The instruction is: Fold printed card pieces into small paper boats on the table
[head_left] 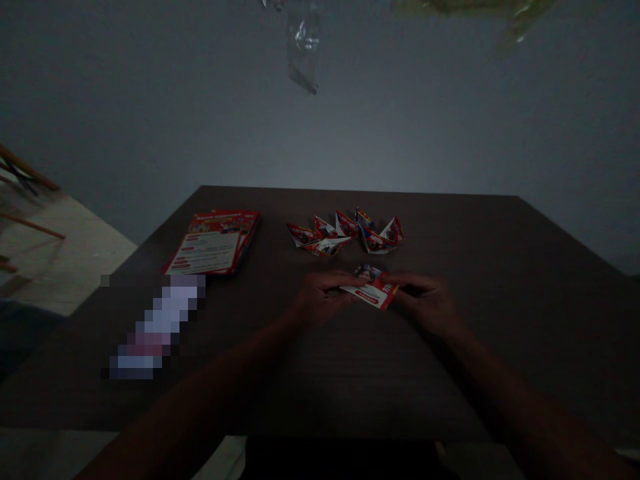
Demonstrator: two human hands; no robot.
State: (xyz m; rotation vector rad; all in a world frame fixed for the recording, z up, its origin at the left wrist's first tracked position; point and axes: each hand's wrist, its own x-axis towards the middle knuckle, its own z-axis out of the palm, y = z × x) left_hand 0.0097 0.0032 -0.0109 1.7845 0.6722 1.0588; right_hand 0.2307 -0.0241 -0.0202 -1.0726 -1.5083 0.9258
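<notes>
Between my two hands, just above the dark table, is a folded paper leaflet printed in red and white. My left hand pinches its left corner, thumb on top. At the opposite edge, my right hand grips it with the fingers partly hidden underneath. Just beyond the hands stand several folded paper boats made from similar red, white and blue printed paper, grouped close together.
A stack of flat red and white leaflets lies on the left of the table. Nearer me, a pixelated bright object lies beside it. A grey wall rises behind the table, with a clear plastic piece on it.
</notes>
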